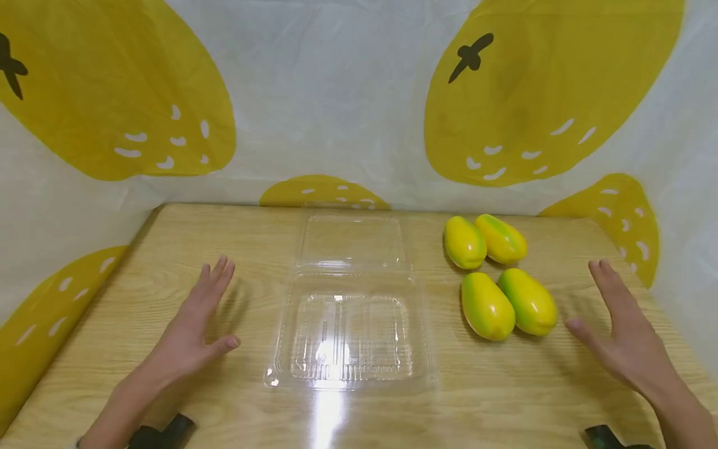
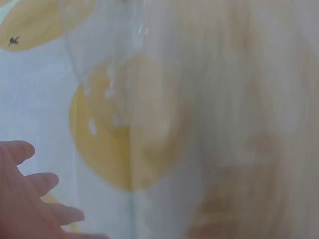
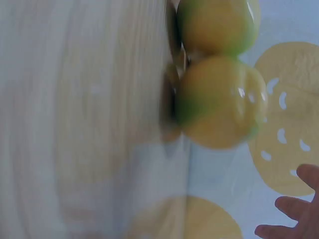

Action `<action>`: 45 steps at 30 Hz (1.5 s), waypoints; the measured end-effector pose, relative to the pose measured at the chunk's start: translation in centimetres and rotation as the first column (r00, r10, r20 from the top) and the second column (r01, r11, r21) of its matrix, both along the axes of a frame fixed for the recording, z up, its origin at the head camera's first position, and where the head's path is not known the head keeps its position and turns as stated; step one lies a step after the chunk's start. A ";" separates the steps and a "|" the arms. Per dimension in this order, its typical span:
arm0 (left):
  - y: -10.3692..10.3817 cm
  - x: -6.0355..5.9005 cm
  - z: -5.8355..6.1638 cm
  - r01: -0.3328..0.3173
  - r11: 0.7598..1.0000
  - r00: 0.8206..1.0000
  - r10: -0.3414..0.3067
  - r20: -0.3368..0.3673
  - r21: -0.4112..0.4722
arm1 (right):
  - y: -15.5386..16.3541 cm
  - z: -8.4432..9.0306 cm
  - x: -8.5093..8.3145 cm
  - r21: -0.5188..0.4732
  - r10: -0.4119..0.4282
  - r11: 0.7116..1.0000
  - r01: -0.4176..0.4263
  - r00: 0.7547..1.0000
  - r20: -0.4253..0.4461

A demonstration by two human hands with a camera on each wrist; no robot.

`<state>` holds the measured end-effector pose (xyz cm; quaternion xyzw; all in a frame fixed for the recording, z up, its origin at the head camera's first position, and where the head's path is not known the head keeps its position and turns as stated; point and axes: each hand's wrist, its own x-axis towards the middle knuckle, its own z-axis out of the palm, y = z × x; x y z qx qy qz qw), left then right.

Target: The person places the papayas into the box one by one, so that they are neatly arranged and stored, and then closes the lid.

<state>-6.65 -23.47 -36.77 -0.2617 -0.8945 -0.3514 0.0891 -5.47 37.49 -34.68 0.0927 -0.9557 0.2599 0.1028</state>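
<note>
An open clear plastic clamshell box (image 1: pixel 350 312) lies at the middle of the wooden table (image 1: pixel 168 249), its empty tray toward the near edge and its lid folded flat toward the far edge. To its right, toward the far right corner, four yellow-green papayas (image 1: pixel 499 280) lie in two touching pairs, the nearer pair just beside the tray's right rim. The left hand (image 1: pixel 193 327) hovers over the table left of the box, fingers straight and spread, holding nothing; the right hand (image 1: pixel 622 330) hovers right of the nearer papayas, also flat and empty, thumb pointing toward them. Judging by this, the work is at its very start: nothing is in the tray and neither hand has taken hold. A next move would call for the right hand to close round the nearest papaya, which lies close by, without rolling its neighbour. Both wrist views are blurred: the left shows only fingertips and a vague glint of plastic, the right two papayas and a few fingertips. Whether either palm touches the table cannot be told. A fruit-print cloth (image 1: pixel 348 93) walls the table.
</note>
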 end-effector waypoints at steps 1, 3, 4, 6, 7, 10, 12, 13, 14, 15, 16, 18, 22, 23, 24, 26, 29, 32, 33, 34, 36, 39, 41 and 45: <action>0.3 0.1 -0.3 0.024 0.999 1.000 -0.025 0.007 0.046 | -0.2 -0.3 0.0 -0.040 0.006 0.999 -0.006 1.000 0.008; 1.2 0.2 -1.0 0.070 0.990 0.997 -0.073 0.022 0.122 | -0.6 -1.0 -0.2 -0.108 0.028 0.994 -0.027 0.999 0.014; 1.7 0.2 -1.3 0.090 0.983 0.995 -0.096 0.032 0.159 | -0.7 -1.4 -0.3 -0.135 0.039 0.990 -0.037 0.999 0.016; 2.6 0.3 -1.6 0.109 0.970 0.991 -0.122 0.049 0.216 | -1.0 -1.9 -0.5 -0.172 0.046 0.984 -0.040 0.998 0.031; 3.1 0.3 -1.6 0.109 0.964 0.990 -0.127 0.062 0.241 | -1.2 -2.2 -0.5 -0.193 0.049 0.980 -0.040 0.998 0.041; 4.3 0.4 -1.0 0.115 0.940 0.987 -0.146 0.072 0.320 | -1.5 -2.9 -0.7 -0.241 0.036 0.970 -0.022 0.998 0.054; 4.9 0.5 -0.6 0.132 0.926 0.986 -0.160 0.051 0.354 | -1.8 -3.3 -0.7 -0.262 0.015 0.965 0.003 0.998 0.065; 5.1 0.5 -0.4 0.142 0.919 0.985 -0.168 0.039 0.369 | -1.9 -3.4 -0.7 -0.274 0.006 0.962 0.013 0.998 0.069; 5.3 0.5 -0.3 0.149 0.914 0.984 -0.173 0.031 0.377 | -2.0 -3.6 -0.7 -0.280 -0.003 0.960 0.024 0.997 0.075; 5.5 0.5 -0.3 0.156 0.910 0.983 -0.179 0.026 0.383 | -2.1 -3.7 -0.7 -0.279 -0.013 0.960 0.035 0.997 0.080; 5.6 0.5 -0.4 0.163 0.908 0.982 -0.186 0.022 0.386 | -2.2 -3.8 -0.7 -0.281 -0.023 0.959 0.046 0.996 0.083; 5.7 0.4 -0.9 0.164 0.913 0.983 -0.184 0.017 0.373 | -2.4 -4.0 -0.7 -0.281 -0.042 0.958 0.066 0.995 0.090; 5.7 0.1 -2.5 0.160 0.924 0.983 -0.182 0.030 0.347 | -2.7 -4.5 -0.6 -0.283 -0.074 0.955 0.094 0.994 0.080; 5.7 0.0 -2.9 0.161 0.925 0.983 -0.182 0.030 0.343 | -2.7 -4.7 -0.5 -0.286 -0.081 0.953 0.100 0.994 0.078; 5.6 0.0 -3.2 0.162 0.926 0.982 -0.185 0.034 0.342 | -2.8 -4.8 -0.5 -0.292 -0.084 0.951 0.100 0.994 0.066; 5.7 0.0 -3.6 0.167 0.924 0.981 -0.190 0.036 0.343 | -2.9 -5.1 -0.4 -0.290 -0.090 0.952 0.099 0.995 0.044; 5.7 0.0 -3.8 0.173 0.921 0.979 -0.199 0.040 0.348 | -3.1 -5.4 -0.3 -0.275 -0.082 0.959 0.073 0.996 -0.021; 5.8 0.1 -3.7 0.170 0.927 0.981 -0.191 0.033 0.335 | -3.5 -5.5 -0.3 -0.248 -0.069 0.967 0.048 0.995 -0.075; 5.8 0.2 -3.5 0.167 0.929 0.982 -0.188 0.032 0.330 | -3.6 -5.6 -0.4 -0.243 -0.068 0.969 0.046 0.994 -0.082; 5.8 0.2 -3.4 0.164 0.931 0.983 -0.183 0.029 0.326 | -3.8 -5.6 -0.4 -0.237 -0.071 0.970 0.052 0.995 -0.074; 6.0 0.6 -2.6 0.161 0.932 0.982 -0.183 0.037 0.325 | -4.0 -5.7 -0.4 -0.227 -0.086 0.971 0.072 0.995 -0.051; 6.4 1.1 -1.3 0.164 0.929 0.979 -0.194 0.059 0.332 | -4.1 -5.8 -0.6 -0.206 -0.111 0.973 0.104 0.994 -0.022; 6.8 1.2 -0.6 0.169 0.927 0.976 -0.204 0.073 0.334 | -4.1 -5.8 -0.7 -0.195 -0.118 0.974 0.115 0.993 -0.003; 7.0 1.2 -0.7 0.177 0.930 0.975 -0.211 0.072 0.322 | -4.0 -5.9 -1.0 -0.180 -0.108 0.978 0.110 0.994 0.021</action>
